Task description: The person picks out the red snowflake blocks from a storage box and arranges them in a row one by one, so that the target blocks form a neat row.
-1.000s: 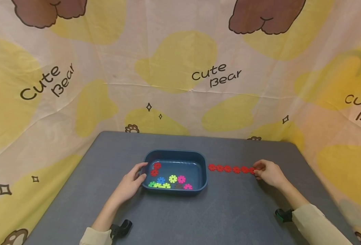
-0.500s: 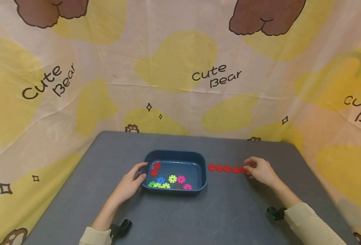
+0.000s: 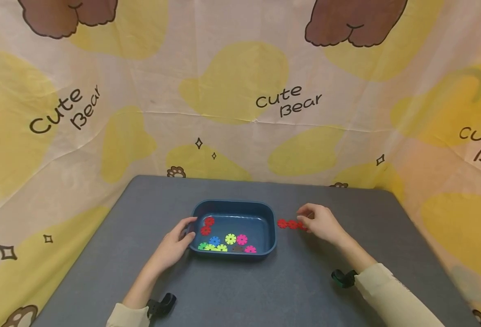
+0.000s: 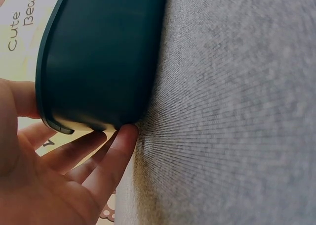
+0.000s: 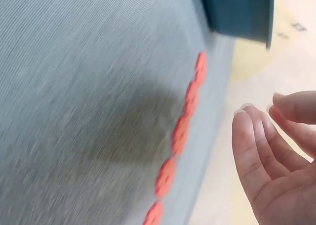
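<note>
Right hand: fingers (image 5: 252, 141) released, loosely bent, gripping nothing — right hand (image 3: 321, 222) hovers over the red row, apart from it.
Left hand: left hand (image 3: 170, 246) holds the blue box at its left end, some fingertips against the outer wall.
Red row: red row (image 3: 292, 224) flat on the bench, starting just right of the box; right wrist view shows at least five discs in line, head view has part hidden by the hand.
Blue box: blue box (image 3: 232, 255) upright, mid-bench — red pair (image 3: 205, 230) inside at left, mixed discs (image 3: 230, 238) along the near side, yellow, pink, blue, green.
Bench: grey bench (image 3: 240, 295).
Backdrop: "Cute Bear" cloth (image 3: 232, 81) behind.
</note>
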Available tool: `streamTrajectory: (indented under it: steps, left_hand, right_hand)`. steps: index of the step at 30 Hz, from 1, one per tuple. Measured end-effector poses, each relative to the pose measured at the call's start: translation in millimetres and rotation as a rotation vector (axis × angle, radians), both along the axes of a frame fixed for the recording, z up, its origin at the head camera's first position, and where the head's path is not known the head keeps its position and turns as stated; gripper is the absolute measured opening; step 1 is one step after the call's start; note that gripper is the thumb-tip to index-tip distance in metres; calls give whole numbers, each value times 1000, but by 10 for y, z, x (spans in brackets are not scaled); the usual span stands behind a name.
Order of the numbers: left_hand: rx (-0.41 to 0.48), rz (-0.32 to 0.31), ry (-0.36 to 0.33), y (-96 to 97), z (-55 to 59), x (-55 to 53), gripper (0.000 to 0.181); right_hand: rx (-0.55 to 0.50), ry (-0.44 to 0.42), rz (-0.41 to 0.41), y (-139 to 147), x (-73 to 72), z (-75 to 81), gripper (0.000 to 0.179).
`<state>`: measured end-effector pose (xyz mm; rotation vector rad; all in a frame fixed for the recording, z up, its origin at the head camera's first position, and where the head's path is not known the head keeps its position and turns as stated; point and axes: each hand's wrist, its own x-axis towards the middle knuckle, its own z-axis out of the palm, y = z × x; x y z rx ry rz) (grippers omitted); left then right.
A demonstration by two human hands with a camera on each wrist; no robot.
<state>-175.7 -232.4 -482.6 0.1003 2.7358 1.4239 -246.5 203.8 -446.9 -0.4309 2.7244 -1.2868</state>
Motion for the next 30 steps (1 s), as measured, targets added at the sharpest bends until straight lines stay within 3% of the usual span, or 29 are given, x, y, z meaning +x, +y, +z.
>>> streamTrajectory:
  steps: [16,30]
  left_hand:
    - [1,2,9,5,-8,-8,46]
    - [4,1,-1,-2,-6,-6,47]
  right_hand:
    - [-7,77,99,-723,27,194,19]
    - [-2,120,215,-1302,64,164,14]
